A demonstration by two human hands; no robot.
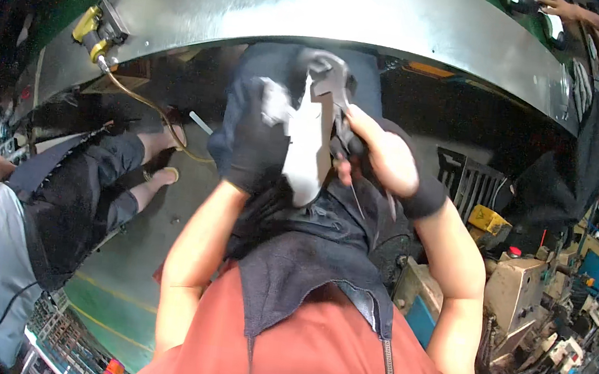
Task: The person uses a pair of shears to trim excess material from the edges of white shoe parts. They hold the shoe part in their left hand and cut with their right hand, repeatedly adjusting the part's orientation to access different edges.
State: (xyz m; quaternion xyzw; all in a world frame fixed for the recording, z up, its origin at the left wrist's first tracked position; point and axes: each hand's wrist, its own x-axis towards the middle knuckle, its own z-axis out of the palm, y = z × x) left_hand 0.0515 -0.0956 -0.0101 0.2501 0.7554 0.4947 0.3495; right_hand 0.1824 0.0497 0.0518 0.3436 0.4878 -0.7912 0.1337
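A shoe [310, 140] with a white sole and a grey upper is upright over my lap, its sole turned partly up. My right hand [381, 148], in a black glove that leaves fingers bare, grips the shoe's right side. Thin pointed metal pieces, perhaps of a tool, show below that hand, but their kind is unclear. My left hand [256, 141], in a black glove, is against the left side of the sole. A crumpled white cloth [276, 103] is at its fingertips, smeared by motion.
A shiny metal bench [319, 12] curves across the far side. On its left end lies a yellow and black power tool [99, 31] with a hose [139, 99]. Another person [61, 208] sits at left. Machinery [517, 286] and a yellow box [489, 220] stand at right.
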